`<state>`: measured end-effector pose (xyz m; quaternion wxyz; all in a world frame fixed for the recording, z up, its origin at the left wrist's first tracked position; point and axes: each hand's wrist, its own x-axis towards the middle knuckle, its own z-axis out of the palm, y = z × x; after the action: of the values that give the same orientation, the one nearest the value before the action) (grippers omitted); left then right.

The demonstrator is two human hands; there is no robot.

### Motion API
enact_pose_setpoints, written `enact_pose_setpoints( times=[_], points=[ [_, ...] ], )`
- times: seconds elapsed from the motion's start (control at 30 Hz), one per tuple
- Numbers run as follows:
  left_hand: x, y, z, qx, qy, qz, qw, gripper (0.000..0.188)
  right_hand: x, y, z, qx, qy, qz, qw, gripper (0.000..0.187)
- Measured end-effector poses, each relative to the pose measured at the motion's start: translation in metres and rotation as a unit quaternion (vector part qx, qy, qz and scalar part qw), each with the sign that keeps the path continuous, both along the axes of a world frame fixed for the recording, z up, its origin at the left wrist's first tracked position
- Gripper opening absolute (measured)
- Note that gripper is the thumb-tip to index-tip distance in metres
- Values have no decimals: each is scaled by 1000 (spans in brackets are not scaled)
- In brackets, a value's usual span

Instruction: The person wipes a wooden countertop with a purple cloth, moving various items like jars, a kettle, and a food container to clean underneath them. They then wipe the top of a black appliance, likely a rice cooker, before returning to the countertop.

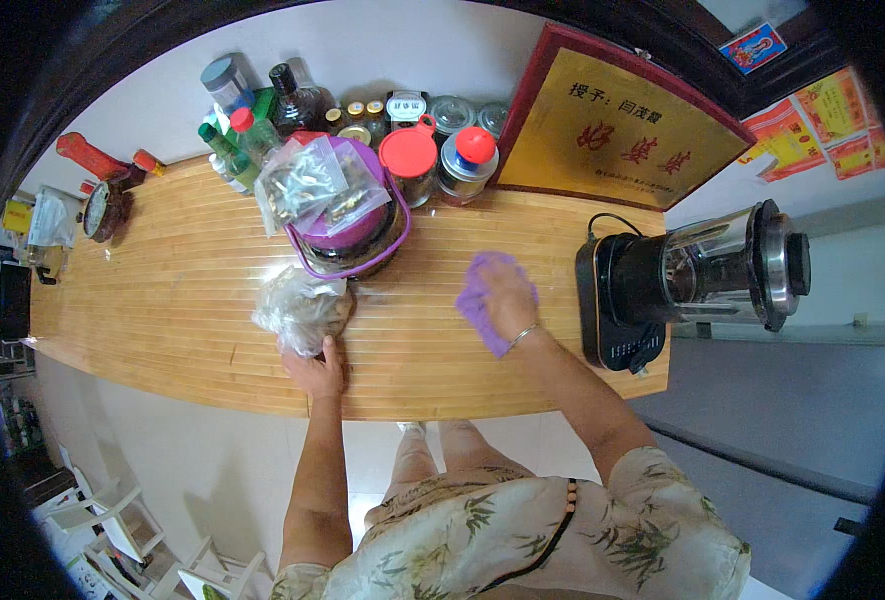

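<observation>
At the table's near side, my left hand (315,374) grips the lower end of a see-through plastic bag (298,310), its thumb up along the side. Some of that hand's fingers are hidden by the bag, and its contents are hard to make out. Further right, my right hand (510,300) presses a purple cloth (478,300) flat against the wooden table. Just beyond the bag stands a container with a purple lid and handle (403,235). Small plastic packets (313,185) lie on top of it.
A blender (683,270) on a black base stands right of the cloth. Behind are red-lidded jars (408,160), bottles (298,100) and a red-framed gold plaque (618,120) leaning on the wall. A dark pot (106,212) sits far left; white chairs (128,520) stand below left.
</observation>
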<state>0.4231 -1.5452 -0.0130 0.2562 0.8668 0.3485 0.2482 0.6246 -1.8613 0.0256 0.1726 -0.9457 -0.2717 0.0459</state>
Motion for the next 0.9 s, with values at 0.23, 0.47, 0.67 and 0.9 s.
enact_pose_setpoints(
  times=[0.23, 0.47, 0.67, 0.9],
  points=[
    [-2, -1, -4, 29, -4, -9, 1000, 82, -6, 16, -5, 17, -42, -43, 998, 53],
    [-3, 1, 0, -4, 27, -20, 999, 79, 79, 51, -10, 42, -19, -9, 999, 51],
    [2, -2, 8, -38, -12, -21, 999, 79, -7, 34, -18, 23, -81, 20, 996, 47],
    [2, -5, 7, 6, -6, -24, 1000, 78, 55, 49, -2, -73, -23, -45, 996, 44]
  ],
)
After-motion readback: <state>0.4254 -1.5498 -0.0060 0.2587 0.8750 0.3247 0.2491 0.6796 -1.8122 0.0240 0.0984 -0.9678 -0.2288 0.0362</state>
